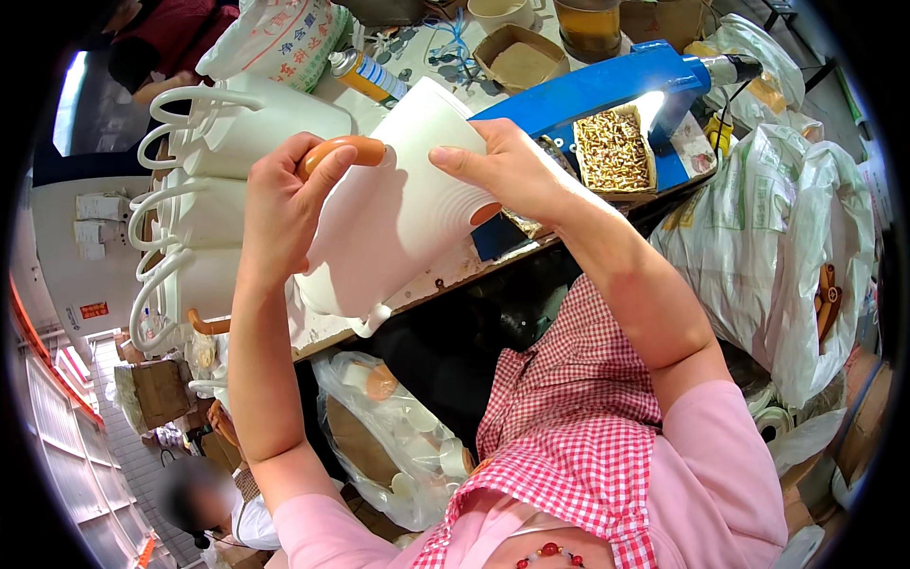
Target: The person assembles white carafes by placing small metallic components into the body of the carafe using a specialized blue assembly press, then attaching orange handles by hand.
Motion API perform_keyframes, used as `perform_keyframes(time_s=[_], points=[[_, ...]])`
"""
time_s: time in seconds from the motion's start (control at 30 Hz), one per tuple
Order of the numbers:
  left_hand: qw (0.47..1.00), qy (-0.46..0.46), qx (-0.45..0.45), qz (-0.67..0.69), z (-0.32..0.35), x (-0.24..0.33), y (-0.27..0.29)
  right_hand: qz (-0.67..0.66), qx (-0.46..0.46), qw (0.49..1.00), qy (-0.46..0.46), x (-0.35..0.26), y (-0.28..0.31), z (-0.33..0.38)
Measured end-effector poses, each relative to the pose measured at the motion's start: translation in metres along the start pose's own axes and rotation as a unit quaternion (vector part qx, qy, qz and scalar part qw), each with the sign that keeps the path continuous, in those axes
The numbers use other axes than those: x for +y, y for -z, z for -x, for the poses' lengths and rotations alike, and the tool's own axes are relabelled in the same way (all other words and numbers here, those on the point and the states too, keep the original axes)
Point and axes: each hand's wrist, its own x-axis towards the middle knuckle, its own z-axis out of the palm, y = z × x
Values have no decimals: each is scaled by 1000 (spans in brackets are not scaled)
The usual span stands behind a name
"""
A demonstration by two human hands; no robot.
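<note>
jugs cluster at left. the left hand curls its fingers round a brown handle, one end at the wall of a white jug, slanted between both hands. the right hand grips its ribbed side, thumb in front, other fingers mostly hidden. farther right: blue machine, box of brass-coloured pieces, plastic bag.

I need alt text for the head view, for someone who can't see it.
A person's left hand grips a glossy orange-brown handle at a tapered white plastic-looking vessel, held by the right hand. At upper right are a blue machine arm and small brass-coloured fasteners.
</note>
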Motion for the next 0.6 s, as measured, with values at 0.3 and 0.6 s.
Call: perform_keyframes(time_s=[0.3, 0.6], points=[[997, 5, 2, -80, -4, 15, -3, 6, -4, 1000, 16, 5, -1, -3], [990, -20, -67, -124, -14, 14, 5, -22, 4, 1000, 12, 6, -5, -2]])
